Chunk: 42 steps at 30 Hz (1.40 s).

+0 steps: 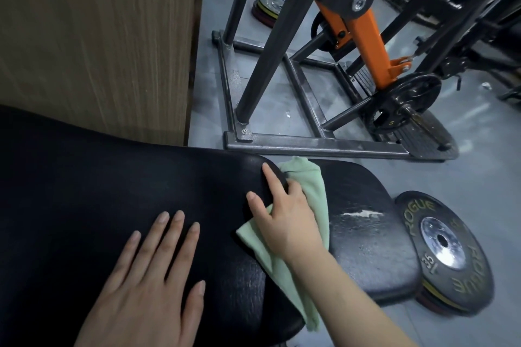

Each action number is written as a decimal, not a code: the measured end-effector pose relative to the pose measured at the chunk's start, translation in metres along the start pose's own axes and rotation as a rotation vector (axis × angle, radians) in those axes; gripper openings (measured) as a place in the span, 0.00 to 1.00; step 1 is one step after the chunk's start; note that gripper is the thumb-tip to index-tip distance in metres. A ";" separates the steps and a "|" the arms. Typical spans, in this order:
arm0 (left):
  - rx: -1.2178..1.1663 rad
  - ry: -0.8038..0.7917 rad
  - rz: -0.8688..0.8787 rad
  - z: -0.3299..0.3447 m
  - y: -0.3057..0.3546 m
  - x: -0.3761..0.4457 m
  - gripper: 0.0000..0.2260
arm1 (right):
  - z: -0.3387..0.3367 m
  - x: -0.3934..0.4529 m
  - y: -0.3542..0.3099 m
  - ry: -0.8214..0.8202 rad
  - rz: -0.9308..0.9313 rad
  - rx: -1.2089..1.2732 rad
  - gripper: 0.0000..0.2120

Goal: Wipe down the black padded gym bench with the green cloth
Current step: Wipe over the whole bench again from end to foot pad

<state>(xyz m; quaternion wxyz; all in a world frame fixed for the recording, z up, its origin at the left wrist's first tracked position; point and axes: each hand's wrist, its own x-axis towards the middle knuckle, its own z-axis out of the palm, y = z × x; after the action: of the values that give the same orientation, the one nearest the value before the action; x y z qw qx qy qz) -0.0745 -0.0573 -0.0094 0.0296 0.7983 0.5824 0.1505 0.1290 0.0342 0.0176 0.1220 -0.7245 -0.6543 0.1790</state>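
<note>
Black padded gym bench (118, 189) fills your lower view, vinyl cracked and scuffed; your right hand (284, 217) grips the pale green cloth (310, 186) at its gap, left hand (149, 282) flat, fingers straight.

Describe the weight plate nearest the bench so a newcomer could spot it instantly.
Start at the black padded gym bench and follow it right to the smaller seat pad. Just beyond it, on the grey floor, lies the weight plate. Unlike the plates on the orange machine, it lies flat atop coloured plates, with ROGUE lettering and a shiny hub.
</note>
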 end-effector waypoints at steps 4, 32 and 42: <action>-0.003 0.003 0.005 0.001 0.000 0.000 0.31 | 0.002 -0.043 0.008 0.048 -0.097 -0.004 0.32; -0.129 -0.006 0.004 0.009 -0.003 0.003 0.31 | -0.031 -0.048 0.071 0.434 0.258 -0.342 0.36; -0.081 0.102 0.014 0.029 -0.009 0.003 0.31 | 0.001 -0.086 0.060 0.432 0.471 -0.297 0.31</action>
<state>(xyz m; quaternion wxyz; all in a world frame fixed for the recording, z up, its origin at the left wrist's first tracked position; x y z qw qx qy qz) -0.0740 -0.0482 -0.0387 0.0311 0.7917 0.5711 0.2145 0.1766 -0.0577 0.0007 0.1062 -0.8866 -0.4472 -0.0522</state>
